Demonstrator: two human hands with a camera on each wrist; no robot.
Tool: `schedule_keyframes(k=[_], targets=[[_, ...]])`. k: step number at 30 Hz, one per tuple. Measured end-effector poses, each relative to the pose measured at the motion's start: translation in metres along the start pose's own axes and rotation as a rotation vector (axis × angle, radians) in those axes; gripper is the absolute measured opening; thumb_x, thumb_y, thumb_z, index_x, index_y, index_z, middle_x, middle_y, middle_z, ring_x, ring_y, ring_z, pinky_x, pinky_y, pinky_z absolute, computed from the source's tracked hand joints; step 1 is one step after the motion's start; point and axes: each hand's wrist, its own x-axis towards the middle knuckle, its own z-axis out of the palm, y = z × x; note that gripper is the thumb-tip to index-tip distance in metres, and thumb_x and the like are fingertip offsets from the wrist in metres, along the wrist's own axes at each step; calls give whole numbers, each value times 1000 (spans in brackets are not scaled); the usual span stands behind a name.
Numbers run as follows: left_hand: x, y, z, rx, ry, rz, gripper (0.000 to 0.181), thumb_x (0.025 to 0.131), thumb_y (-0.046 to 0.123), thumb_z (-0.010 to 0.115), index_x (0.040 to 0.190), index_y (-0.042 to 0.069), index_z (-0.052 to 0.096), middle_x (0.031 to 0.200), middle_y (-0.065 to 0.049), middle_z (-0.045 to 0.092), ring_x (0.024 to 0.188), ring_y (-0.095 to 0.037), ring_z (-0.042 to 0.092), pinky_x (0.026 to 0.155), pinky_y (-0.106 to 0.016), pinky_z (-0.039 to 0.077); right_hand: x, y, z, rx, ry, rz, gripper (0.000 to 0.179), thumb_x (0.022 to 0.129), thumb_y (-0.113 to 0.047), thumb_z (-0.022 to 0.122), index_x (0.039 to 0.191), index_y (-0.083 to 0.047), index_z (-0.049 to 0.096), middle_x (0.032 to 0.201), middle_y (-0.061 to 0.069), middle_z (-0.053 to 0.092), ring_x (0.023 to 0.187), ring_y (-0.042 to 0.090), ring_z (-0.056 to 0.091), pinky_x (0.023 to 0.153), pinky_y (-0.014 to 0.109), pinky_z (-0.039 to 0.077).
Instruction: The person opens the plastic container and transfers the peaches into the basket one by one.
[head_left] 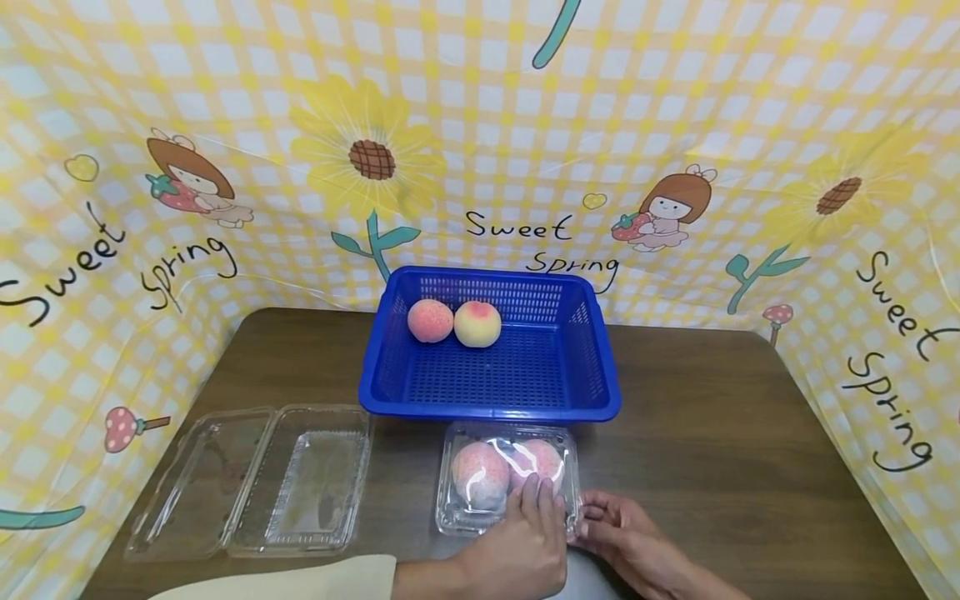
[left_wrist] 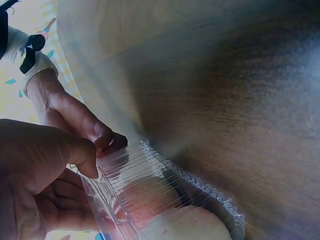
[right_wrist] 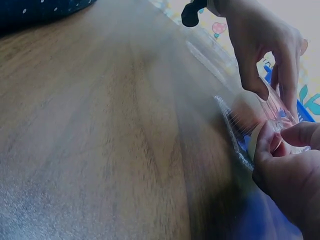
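Observation:
A clear plastic clamshell box (head_left: 457,523) stands in front of the blue basket with its lid down over peaches (head_left: 478,479). My left hand (head_left: 521,537) presses on the lid from above with fairly straight fingers; its thumb touches the lid's front edge in the left wrist view. At the box's right front corner my right hand (head_left: 626,529) pinches the rim between thumb and fingers, also visible in the right wrist view, where the right hand (right_wrist: 292,170) partly hides the box. Whether the lid is latched there cannot be told.
Behind the box a blue plastic basket (head_left: 491,412) holds two peaches (head_left: 453,322) at its back left. An open clear clamshell (head_left: 360,475) lies on the left of the brown wooden table (head_left: 712,433). A checked cloth (head_left: 480,167) hangs around the back and sides.

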Motion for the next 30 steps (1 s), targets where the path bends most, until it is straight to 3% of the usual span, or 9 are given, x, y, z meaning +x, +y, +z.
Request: schedule_keyframes(k=[6,15,18,22,26,30], targets=[[3,-2,-2,12,15,-4,61,99,4,18,113,2,77,102,-20,78,93,-32,77,76,-43,67,0,3,-1,-20,-17,-22,25,100,6,49,123,-2,55,115,-1,69,107,6,65,99,23,57],[6,-5,-5,23,11,-18,60,98,2,18,114,4,77,104,-18,77,95,-31,75,79,-44,66,-4,4,-5,-52,51,-16,26,100,6,51,126,0,51,116,1,68,109,8,65,102,25,56],[6,-6,-6,23,-15,-20,58,100,5,21,118,4,75,109,-18,76,100,-31,75,84,-45,65,-5,2,-6,-52,76,-2,27,100,5,53,126,-1,51,116,1,66,109,9,65,104,26,56],[5,-10,-9,5,-83,7,47,101,17,34,125,6,72,118,-16,75,108,-29,73,88,-42,64,-6,-1,-7,-61,84,8,28,100,4,54,127,-3,52,117,1,65,110,9,65,106,28,55],[2,-22,-13,-69,-159,22,48,96,35,53,134,9,67,129,-13,71,119,-25,69,96,-36,61,-6,-5,-10,-68,100,9,31,99,4,55,129,-5,55,117,1,66,110,10,65,106,28,55],[-4,-41,-15,-285,-260,-32,54,93,33,64,141,10,60,141,-12,64,133,-25,60,110,-35,53,-6,-9,-15,-75,135,6,35,98,3,56,133,-4,57,118,1,67,110,11,66,105,27,56]])
